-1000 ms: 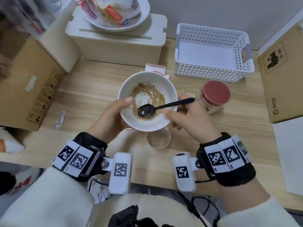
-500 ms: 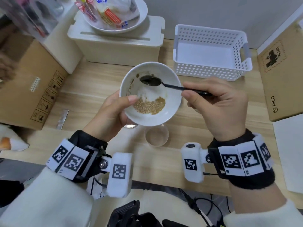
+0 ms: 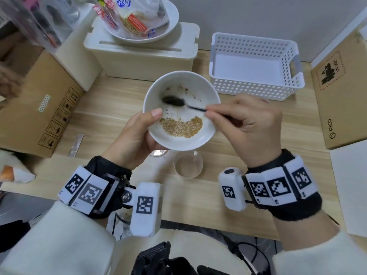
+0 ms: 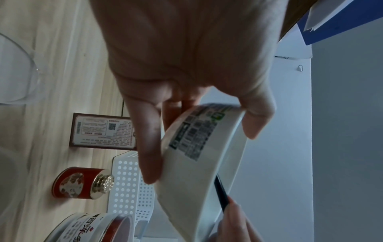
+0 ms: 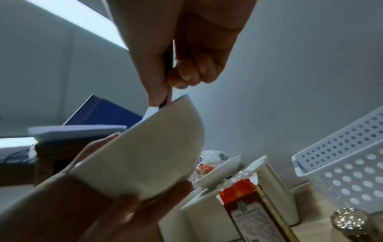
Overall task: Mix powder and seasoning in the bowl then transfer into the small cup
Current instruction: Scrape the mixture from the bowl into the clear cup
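Above the wooden table [image 3: 111,116], the left hand [image 3: 135,139] grips the white bowl [image 3: 206,96], thumb over the near rim and fingers curled under its base, holding it tilted toward the person. The right hand [image 3: 248,124] pinches the handle of a black spoon [image 3: 172,100], whose head lies against the bowl's far inner wall. Brown seasoning mix [image 3: 181,127] sits heaped at the bowl's lower, near side. Just below the bowl, a small clear cup [image 3: 188,165] stands on the table. Farther back stands a white perforated basket [image 3: 256,66], with a cream box [image 3: 143,58] to its left.
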Tool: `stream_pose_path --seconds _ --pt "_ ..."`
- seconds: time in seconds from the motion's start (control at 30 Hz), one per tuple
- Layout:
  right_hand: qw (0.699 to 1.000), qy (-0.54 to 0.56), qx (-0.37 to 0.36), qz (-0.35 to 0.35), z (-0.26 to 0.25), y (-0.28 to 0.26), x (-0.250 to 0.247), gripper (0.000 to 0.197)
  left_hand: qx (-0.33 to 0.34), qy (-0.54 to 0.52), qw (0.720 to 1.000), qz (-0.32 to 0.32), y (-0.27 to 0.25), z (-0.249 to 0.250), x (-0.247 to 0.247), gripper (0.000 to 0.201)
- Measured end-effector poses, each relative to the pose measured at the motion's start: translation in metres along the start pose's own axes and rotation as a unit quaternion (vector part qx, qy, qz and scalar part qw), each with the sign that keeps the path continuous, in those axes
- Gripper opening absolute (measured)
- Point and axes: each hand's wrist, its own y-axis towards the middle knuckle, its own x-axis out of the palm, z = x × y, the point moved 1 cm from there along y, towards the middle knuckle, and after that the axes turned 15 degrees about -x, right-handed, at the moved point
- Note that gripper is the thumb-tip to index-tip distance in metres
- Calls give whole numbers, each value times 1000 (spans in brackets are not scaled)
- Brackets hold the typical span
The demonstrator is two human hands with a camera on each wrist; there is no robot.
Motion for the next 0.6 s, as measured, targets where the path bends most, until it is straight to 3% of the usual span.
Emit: stream_pose_path --seconds 0.07,0.2,0.33,0.47,0.53,0.6 --pt "999 20 -8 -27 -2 -1 3 8 -1 3 1000 10 1 -1 -1 57" --pt "1000 -22 8 14 2 -1 0 11 -9 2 1000 21 3 -3 -4 48" --pt "998 29 10 -47 1 -9 4 9 -1 9 1000 18 4 -4 -6 62" --pt "1000 29 -2 -9 -2 -10 6 10 13 30 999 14 4 -6 -9 72" --pt "999 30 -15 -35 -3 -10 9 8 17 47 999 16 4 -5 -10 90" --pt "996 19 -23 -82 0 -10 7 6 28 55 998 15 4 -5 -13 94"
